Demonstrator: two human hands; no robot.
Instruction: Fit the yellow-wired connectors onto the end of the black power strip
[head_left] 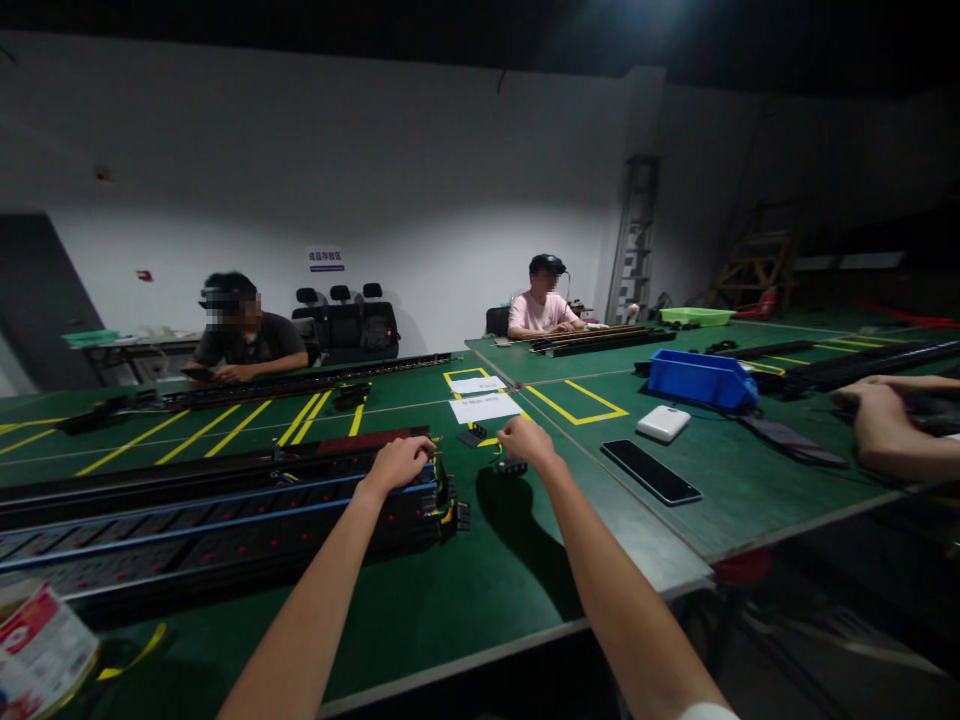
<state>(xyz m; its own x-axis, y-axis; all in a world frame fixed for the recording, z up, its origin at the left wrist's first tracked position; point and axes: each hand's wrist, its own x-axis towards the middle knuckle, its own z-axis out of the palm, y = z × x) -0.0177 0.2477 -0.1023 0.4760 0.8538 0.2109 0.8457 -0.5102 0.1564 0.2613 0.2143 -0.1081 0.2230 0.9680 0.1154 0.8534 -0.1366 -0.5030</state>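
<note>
Long black strips (277,530) with blue edges and small red dots lie side by side across the left of the green table. My left hand (401,463) rests at their right end, fingers curled over the end of one strip. Small dark connectors and yellow wires stick out of the strip ends there. To the right, my right hand (527,440) is closed above the table. Under its fingers hangs a small black connector block (513,467) with a short yellow-green wire. Just beyond lies another small black block (472,435) on the table.
White paper labels (485,407) and yellow tape mark the tabletop. On the right are a phone (651,472), a white power bank (664,423) and a blue bin (702,380). A tin (45,650) stands at lower left. Two people sit opposite; another person's arms (900,425) reach in at right.
</note>
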